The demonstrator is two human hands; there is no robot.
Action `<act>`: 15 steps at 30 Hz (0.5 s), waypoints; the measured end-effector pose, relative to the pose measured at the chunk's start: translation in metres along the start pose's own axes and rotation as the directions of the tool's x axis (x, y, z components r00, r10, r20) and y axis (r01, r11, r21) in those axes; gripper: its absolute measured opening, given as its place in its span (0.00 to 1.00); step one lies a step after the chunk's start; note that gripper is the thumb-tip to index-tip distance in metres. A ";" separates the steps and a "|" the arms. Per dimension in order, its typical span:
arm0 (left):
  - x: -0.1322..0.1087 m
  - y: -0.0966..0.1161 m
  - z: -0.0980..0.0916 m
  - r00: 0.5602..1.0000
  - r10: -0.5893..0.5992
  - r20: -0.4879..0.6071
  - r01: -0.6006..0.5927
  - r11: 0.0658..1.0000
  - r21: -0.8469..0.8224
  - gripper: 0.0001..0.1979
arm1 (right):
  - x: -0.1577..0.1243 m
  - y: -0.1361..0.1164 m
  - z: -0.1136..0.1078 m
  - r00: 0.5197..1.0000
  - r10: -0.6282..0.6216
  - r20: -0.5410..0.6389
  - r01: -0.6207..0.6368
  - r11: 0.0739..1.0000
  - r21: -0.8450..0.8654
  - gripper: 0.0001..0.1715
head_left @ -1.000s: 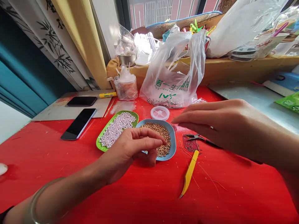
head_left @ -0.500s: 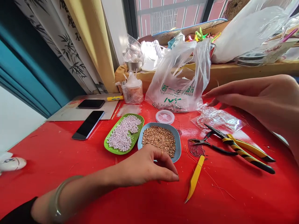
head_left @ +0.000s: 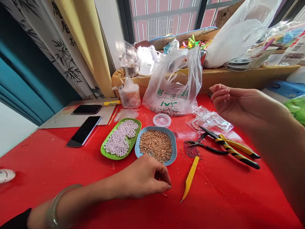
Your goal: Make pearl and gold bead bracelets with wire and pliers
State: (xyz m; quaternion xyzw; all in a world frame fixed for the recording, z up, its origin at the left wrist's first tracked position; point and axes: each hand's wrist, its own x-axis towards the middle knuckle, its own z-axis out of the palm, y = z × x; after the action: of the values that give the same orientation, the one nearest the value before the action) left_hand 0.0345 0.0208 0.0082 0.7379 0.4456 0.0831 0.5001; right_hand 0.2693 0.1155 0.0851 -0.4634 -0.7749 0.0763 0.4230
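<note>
My left hand (head_left: 145,178) hovers low over the red table in front of the blue dish (head_left: 174,149) of small gold-coloured beads (head_left: 156,144). Its thumb and fingers meet in a pinch; a tiny thin piece (head_left: 164,194) shows just below the fingertips, too small to name. Raised at the right, my right hand (head_left: 238,103) has its fingers curled together, and whatever they pinch is not clear. Beneath it lie clear plastic packets (head_left: 212,121). Yellow tweezers (head_left: 190,178) rest right of my left hand, beside fine copper-coloured wire (head_left: 215,186).
A green dish (head_left: 137,140) holds pearly beads (head_left: 120,136). Small black pliers (head_left: 202,144) and larger yellow-black pliers (head_left: 228,146) lie at the right. A round clear lid (head_left: 162,121), plastic bag (head_left: 170,92) and two phones (head_left: 84,130) are farther back.
My right hand has turned over and its fingers have curled in, rising from near the packets. My left hand keeps its pinch near the blue dish. The whole view has shifted a little.
</note>
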 end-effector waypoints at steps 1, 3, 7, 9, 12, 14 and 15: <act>0.000 0.000 0.000 1.000 0.014 0.002 -0.014 0.999 0.053 0.09 | 0.000 0.002 -0.001 0.998 0.057 0.019 -0.059 0.996 0.070 0.23; 0.000 0.000 0.000 0.999 0.042 0.008 -0.043 0.987 0.158 0.09 | 0.001 0.006 -0.004 0.978 0.196 0.073 -0.208 0.946 0.250 0.25; -0.002 0.001 0.002 0.993 0.092 0.079 -0.114 0.931 0.346 0.08 | -0.002 0.010 -0.002 0.926 0.337 0.169 -0.376 0.779 0.502 0.21; -0.005 0.001 0.005 0.986 0.101 0.131 -0.147 0.895 0.421 0.09 | -0.005 0.011 0.008 0.902 0.376 0.211 -0.425 0.690 0.586 0.18; -0.011 0.002 0.009 0.977 0.097 0.188 -0.183 0.836 0.518 0.07 | -0.007 0.012 0.029 0.860 0.448 0.245 -0.483 0.558 0.675 0.17; -0.015 0.003 0.006 0.979 0.110 0.171 -0.191 0.790 0.583 0.07 | -0.010 0.010 0.041 0.831 0.477 0.288 -0.520 0.481 0.706 0.13; -0.017 0.004 0.002 0.983 0.126 0.132 -0.181 0.769 0.613 0.08 | -0.011 0.008 0.046 0.819 0.481 0.313 -0.537 0.452 0.712 0.11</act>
State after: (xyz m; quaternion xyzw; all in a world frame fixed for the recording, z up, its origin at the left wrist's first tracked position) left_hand 0.0279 0.0061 0.0155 0.8981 0.3649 -0.0588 0.2385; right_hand 0.2434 0.1238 0.0462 -0.4420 -0.5023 0.5395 0.5111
